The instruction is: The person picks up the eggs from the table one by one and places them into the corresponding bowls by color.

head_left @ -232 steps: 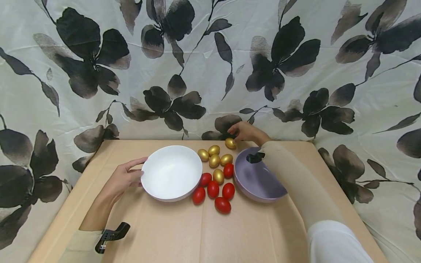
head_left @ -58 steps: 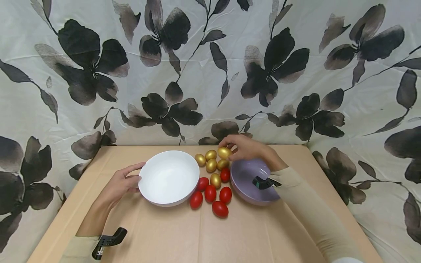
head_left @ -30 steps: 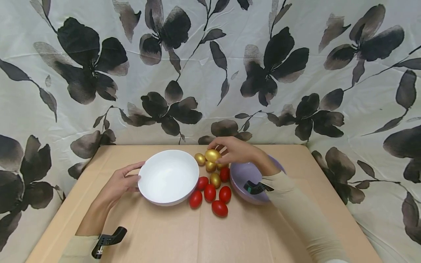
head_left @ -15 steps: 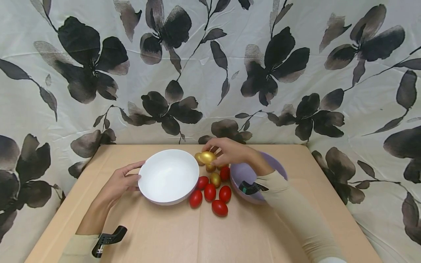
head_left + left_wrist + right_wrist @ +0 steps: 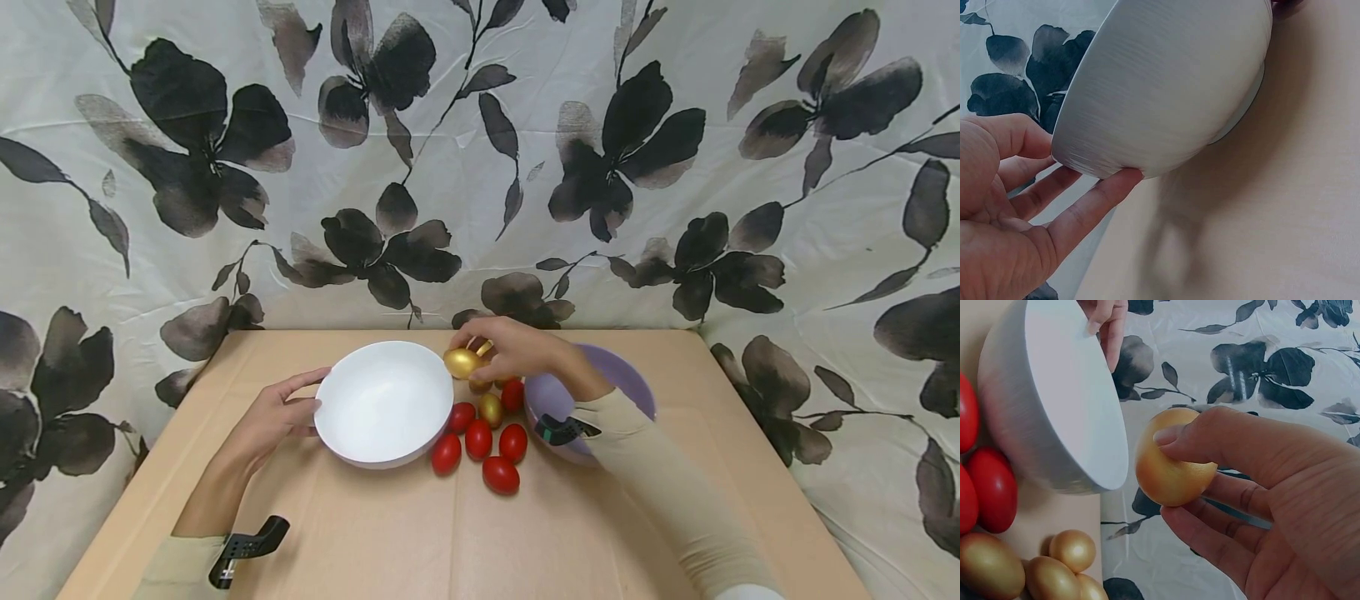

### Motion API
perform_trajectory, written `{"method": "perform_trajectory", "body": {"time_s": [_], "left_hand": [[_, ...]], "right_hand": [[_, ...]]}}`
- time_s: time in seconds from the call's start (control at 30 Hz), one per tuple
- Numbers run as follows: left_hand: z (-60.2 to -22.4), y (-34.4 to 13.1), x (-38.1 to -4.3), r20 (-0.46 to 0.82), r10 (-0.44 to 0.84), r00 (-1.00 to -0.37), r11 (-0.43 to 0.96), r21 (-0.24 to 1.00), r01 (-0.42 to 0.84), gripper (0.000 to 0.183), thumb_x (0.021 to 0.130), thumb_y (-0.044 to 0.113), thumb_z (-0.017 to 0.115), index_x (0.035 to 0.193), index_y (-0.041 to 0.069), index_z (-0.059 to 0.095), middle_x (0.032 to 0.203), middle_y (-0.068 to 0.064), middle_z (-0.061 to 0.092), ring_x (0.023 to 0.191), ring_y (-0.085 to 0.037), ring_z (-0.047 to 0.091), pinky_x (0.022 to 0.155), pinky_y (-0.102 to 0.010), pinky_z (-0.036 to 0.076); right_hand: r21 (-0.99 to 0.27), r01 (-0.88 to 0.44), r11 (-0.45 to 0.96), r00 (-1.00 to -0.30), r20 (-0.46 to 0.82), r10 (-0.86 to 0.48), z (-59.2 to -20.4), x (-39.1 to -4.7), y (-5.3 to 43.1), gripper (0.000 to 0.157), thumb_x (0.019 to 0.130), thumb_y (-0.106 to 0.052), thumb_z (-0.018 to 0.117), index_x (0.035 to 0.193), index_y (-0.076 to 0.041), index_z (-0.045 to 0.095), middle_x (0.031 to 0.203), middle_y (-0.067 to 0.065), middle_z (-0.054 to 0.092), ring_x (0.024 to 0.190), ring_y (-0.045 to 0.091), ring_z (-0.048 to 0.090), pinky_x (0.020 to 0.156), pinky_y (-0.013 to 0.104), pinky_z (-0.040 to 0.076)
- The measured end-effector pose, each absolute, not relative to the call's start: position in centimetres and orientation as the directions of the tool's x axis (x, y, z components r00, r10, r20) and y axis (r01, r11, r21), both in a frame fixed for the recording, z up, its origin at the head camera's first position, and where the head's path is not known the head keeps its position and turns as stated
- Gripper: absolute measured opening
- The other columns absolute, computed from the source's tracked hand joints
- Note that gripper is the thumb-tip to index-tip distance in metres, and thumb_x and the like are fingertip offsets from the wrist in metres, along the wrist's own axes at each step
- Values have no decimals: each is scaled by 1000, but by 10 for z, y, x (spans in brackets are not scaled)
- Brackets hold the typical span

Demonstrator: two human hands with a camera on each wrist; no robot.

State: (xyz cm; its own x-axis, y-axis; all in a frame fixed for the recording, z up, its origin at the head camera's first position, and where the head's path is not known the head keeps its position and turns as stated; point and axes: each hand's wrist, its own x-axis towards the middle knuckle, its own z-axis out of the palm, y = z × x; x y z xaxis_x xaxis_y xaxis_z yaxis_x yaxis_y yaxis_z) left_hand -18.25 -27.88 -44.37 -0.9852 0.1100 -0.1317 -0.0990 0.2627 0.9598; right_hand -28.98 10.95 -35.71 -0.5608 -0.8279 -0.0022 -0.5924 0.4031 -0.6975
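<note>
On the broad worktop, the white bowl is best held steady while the right arm passes over the purple bowl, whose rim the sleeve ought not to drag. The left hand has its fingers on the white bowl's rim and outer wall; a gentle hold seems enough, since hard pressure could tip it. The right hand pinches a gold egg just beside the white bowl's right rim, with a slim gap in the right wrist view; so smooth a surface probably wants a firm but light pinch, clear of the red eggs nearby. The arm covers much of the purple bowl's inside, whether the white bowl's base sits flat is hard to tell, some left fingertips vanish behind its wall, and the right hand partly hides the other gold eggs in the head view
</note>
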Motion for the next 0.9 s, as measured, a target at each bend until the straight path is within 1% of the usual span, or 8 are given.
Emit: {"method": "perform_trajectory", "body": {"time_s": [0.13,0.27,0.5,0.6,0.7,0.8,0.83,0.9], "left_hand": [[-444,-279,-183,-129,115,-985,260,961,-95,60,99,4,57,156,7,39,160,-24,33,101,-15,69,79,-41,62],[-444,-279,-183,-127,117,-985,257,962,-94,60,99,4,57,156,6,39,160,-24,33,101,-18,69,79,-42,62],[-445,-280,-183,-132,111,-985,265,959,-99,59,100,4,56,156,7,40,160,-24,33,103,-19,68,79,-42,62],[-445,-280,-183,-132,111,-985,263,960,-99,59,100,5,57,156,8,40,160,-24,33,103,-18,68,79,-42,62],[-446,-280,-184,-133,110,-985,264,959,-100,59,100,5,57,156,8,40,160,-24,33,103,-18,68,79,-41,62],[-445,-280,-184,-130,113,-985,260,961,-97,59,100,6,58,156,7,40,159,-25,34,104,-19,68,79,-42,62],[-445,-280,-184,-130,114,-985,257,962,-97,59,100,6,58,156,7,40,159,-25,34,104,-20,68,80,-42,62],[-445,-280,-184,-128,116,-985,251,963,-96,60,99,5,58,156,7,39,159,-25,33,104,-20,69,80,-43,62]], "right_hand": [[-687,-608,397,-552,6,-834,-360,-292,106,42,82,-11,82,121,-17,66,116,-2,63,111,20,63,96,41,57],[-689,-608,394,-552,11,-833,-361,-292,102,44,81,-8,81,122,-15,66,116,-1,63,110,17,63,95,40,58],[-705,-590,394,-542,-17,-840,-365,-294,93,47,81,-5,79,125,-15,64,118,-2,63,111,15,63,96,34,57],[-706,-583,402,-538,-36,-842,-368,-294,89,48,83,-4,77,126,-17,63,119,-3,63,110,15,63,90,31,59],[-701,-590,401,-527,-42,-849,-370,-294,85,48,84,-4,77,127,-20,63,121,-5,62,110,14,63,85,25,59],[-706,-594,386,-511,-39,-859,-371,-293,82,47,84,-5,77,126,-21,63,122,-5,62,110,15,63,82,25,59],[-706,-598,379,-504,-37,-863,-372,-293,80,47,84,-5,78,126,-20,63,122,-4,62,111,15,62,85,24,59],[-707,-600,375,-497,-38,-867,-372,-292,78,47,84,-4,78,126,-21,63,122,-4,62,111,15,62,85,24,59]]}}
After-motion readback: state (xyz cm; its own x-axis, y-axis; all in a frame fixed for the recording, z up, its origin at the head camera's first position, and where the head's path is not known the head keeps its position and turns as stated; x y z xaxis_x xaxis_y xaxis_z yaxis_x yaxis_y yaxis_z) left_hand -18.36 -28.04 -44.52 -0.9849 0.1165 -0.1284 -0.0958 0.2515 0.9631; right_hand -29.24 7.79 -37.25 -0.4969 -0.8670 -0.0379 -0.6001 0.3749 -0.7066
